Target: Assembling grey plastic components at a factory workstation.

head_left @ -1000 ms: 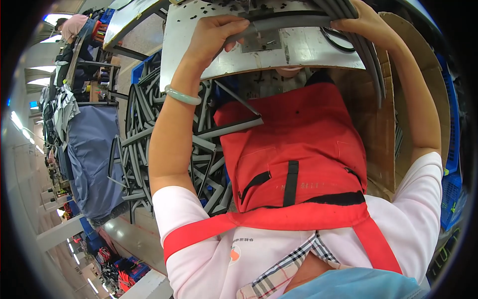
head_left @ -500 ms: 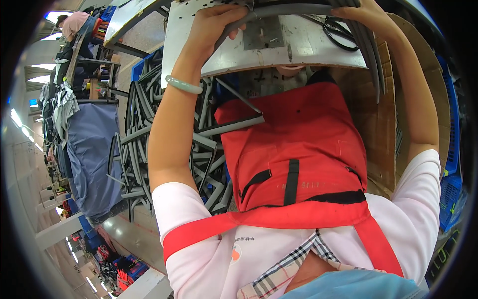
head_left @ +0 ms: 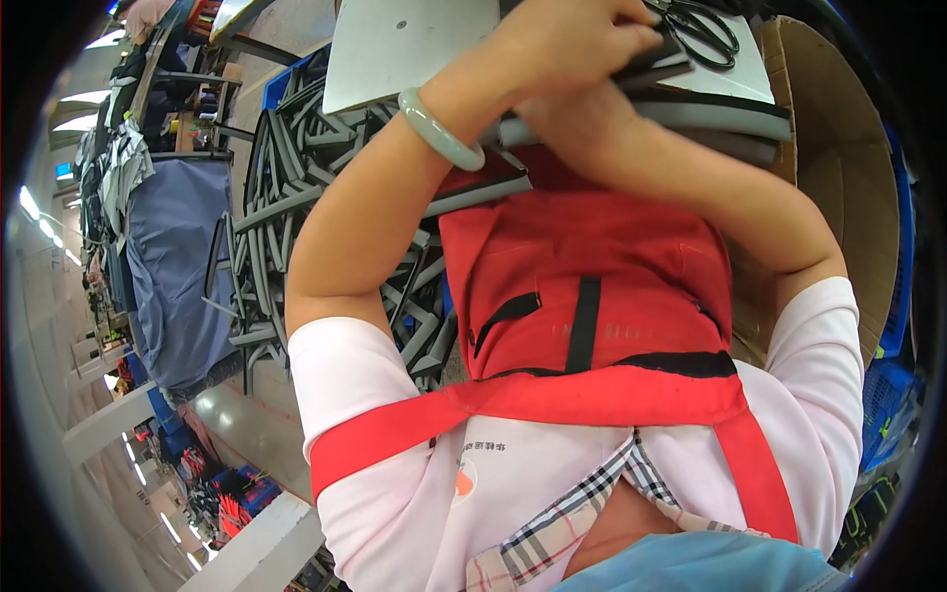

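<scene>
My left hand [head_left: 582,41], with a pale green bangle [head_left: 441,130] on its wrist, is at the table's near edge. Its fingers are closed on dark, grey-edged strips [head_left: 659,67], whose ends stick out to the right. Crossing beneath it, my right hand [head_left: 582,116] reaches left; it is smeared by motion and its fingers are mostly hidden. Thick grey padded strips [head_left: 725,120] with a black face lie beside the right forearm, along the table edge. Another grey strip [head_left: 483,195] rests by my lap, on the red apron [head_left: 631,257].
Black-handled scissors [head_left: 705,37] lie on the white table [head_left: 404,54]. A large heap of grey strips [head_left: 286,197] fills the area to the left. An open cardboard box [head_left: 838,168] stands at the right, with blue crates [head_left: 888,405] beyond it. A blue-grey cloth [head_left: 178,266] hangs farther left.
Both hands were apart, with a long bundle of strips stretched between them. Now they are crossed near the middle, and the strips have shifted nearer, along the table edge.
</scene>
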Demonstrator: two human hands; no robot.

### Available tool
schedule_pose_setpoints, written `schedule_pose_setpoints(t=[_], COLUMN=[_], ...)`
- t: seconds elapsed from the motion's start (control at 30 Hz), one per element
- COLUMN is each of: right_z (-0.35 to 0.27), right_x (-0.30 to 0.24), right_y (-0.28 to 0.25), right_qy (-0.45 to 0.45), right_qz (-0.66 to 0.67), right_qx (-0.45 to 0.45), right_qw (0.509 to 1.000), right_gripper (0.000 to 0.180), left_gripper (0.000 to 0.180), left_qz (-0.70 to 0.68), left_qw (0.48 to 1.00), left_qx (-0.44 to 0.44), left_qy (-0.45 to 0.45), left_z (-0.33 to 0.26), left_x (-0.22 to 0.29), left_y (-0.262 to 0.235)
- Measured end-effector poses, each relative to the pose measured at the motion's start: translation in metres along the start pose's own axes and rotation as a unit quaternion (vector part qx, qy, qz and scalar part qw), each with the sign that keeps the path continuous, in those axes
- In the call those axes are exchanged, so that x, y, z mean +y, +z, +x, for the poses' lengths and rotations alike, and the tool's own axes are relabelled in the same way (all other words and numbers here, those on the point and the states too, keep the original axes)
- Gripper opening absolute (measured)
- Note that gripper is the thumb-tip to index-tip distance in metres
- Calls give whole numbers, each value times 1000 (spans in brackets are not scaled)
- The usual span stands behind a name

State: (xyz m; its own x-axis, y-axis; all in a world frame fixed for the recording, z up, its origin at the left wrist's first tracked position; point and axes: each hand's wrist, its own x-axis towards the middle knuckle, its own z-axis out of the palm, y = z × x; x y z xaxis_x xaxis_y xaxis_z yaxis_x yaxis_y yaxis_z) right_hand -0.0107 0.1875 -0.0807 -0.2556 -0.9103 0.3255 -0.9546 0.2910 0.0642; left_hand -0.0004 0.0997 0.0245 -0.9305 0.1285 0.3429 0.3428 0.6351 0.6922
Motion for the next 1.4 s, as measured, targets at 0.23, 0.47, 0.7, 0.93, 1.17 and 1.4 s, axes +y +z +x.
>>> schedule_pose_setpoints(t=[0.23, 0.47, 0.7, 0.93, 1.17, 1.4], right_z=[-47, -59, -40, -23, -20, -8], right_x=[101, 137, 179, 193, 211, 203], right_y=[-92, -110, -107, -103, -91, -118], right_qy=[61, 141, 185, 234, 218, 226], right_qz=[253, 160, 332, 348, 382, 408], right_qx=[-94, -42, -94, -120, -106, -178], right_qw=[961, 976, 920, 900, 892, 866], right_gripper=[59, 68, 65, 51, 53, 36], left_gripper=[42, 31, 32, 29, 34, 34], left_qz=[-73, -199, -192, -194, -204, -218], left_qw=[975, 948, 948, 944, 940, 941], left_qx=[-4, 17, 30, 60, 52, 48], left_qy=[-209, -248, -251, -261, -270, -254], left_z=[-117, -121, -63, -32, -20, -14], left_x=[-95, -67, -54, -73, -78, -79], left_y=[-29, -7, -54, -54, -56, -59])
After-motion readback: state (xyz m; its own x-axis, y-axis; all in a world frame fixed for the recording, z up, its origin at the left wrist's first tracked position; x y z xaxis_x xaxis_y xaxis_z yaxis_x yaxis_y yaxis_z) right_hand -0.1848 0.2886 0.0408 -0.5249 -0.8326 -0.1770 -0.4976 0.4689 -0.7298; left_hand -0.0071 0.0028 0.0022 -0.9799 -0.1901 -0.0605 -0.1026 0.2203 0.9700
